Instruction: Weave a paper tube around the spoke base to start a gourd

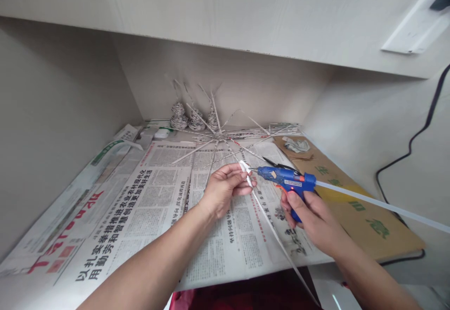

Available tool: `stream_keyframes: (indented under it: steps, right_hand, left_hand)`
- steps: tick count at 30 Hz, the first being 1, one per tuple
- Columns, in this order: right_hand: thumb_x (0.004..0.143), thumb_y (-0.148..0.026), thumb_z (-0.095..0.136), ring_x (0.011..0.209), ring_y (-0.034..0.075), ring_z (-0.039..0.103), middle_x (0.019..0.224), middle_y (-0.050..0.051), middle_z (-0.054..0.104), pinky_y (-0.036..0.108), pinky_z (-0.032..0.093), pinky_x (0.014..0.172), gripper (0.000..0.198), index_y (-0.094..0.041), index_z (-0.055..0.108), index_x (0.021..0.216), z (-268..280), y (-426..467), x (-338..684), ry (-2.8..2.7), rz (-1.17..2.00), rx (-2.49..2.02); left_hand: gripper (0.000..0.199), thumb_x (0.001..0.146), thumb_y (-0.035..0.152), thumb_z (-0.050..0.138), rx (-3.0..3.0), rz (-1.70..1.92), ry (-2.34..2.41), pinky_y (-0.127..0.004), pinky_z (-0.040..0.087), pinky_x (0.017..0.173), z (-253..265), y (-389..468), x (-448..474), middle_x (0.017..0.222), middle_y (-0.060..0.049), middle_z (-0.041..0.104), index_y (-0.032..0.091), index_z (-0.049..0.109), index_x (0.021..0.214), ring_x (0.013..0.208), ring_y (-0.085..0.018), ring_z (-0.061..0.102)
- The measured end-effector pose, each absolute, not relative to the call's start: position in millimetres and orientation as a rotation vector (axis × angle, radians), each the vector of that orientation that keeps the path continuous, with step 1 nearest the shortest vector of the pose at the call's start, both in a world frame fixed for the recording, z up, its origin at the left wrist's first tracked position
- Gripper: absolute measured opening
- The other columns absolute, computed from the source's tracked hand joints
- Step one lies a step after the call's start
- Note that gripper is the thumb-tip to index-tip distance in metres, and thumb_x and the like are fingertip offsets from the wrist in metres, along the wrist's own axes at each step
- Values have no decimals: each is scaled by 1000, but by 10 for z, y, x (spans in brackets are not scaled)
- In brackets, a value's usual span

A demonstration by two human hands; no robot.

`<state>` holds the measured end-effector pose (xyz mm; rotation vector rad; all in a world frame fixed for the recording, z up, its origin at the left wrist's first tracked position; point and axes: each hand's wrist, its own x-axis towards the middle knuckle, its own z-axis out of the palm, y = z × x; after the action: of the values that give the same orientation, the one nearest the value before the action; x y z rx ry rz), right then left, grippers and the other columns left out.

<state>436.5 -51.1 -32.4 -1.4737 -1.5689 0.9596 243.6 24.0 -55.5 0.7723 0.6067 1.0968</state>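
Observation:
My left hand (228, 185) pinches the upper end of a long rolled paper strip (269, 223), where a white flap of paper stands out. The strip hangs down past the table's front edge. In my right hand (309, 214) is a blue hot glue gun (286, 178), its nozzle pointing left at the white end, close to or touching it. A long white glue stick (379, 202) sticks out of its back. Behind my hands, a star of crossed paper sticks (221, 136) lies with its arms spread.
Newspaper (140, 207) covers the table. Several small gourd-shaped woven pieces (179, 117) stand at the back wall, beside a bundle of paper sticks (253, 133). A cardboard sheet (351, 207) with a crumpled scrap (296, 145) lies right. A black cable (409, 148) hangs along the right wall.

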Motion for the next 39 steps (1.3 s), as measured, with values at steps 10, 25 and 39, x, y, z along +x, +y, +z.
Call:
stream_keyframes:
  steps: [10, 25, 39]
  right_hand:
    - [86, -50, 45, 55, 9, 50, 74, 1, 54, 18, 34, 44, 33, -22, 54, 101, -291, -513, 4391, -1179, 1382, -1390]
    - [85, -42, 49, 51, 9, 49, 68, 0, 48, 16, 19, 35, 28, -22, 54, 104, -341, -416, 4499, -1071, 1625, -1176]
    - [87, -44, 47, 54, 9, 50, 70, -1, 50, 16, 23, 38, 25, -22, 54, 96, -351, -453, 4462, -1207, 1446, -1320]
  left_hand:
    - [25, 70, 20, 68, 753, 1092, 638, -22, 55, 57, -583, 255, 2441, 86, -11, 68, 12, 60, 93, 70, -17, 67]
    - [27, 70, 19, 69, 764, 1094, 647, -24, 56, 59, -603, 263, 2446, 91, -11, 68, 12, 60, 94, 74, -19, 68]
    - [25, 72, 18, 66, 761, 1075, 661, -22, 55, 57, -598, 256, 2450, 87, -10, 67, 13, 59, 95, 72, -18, 67]
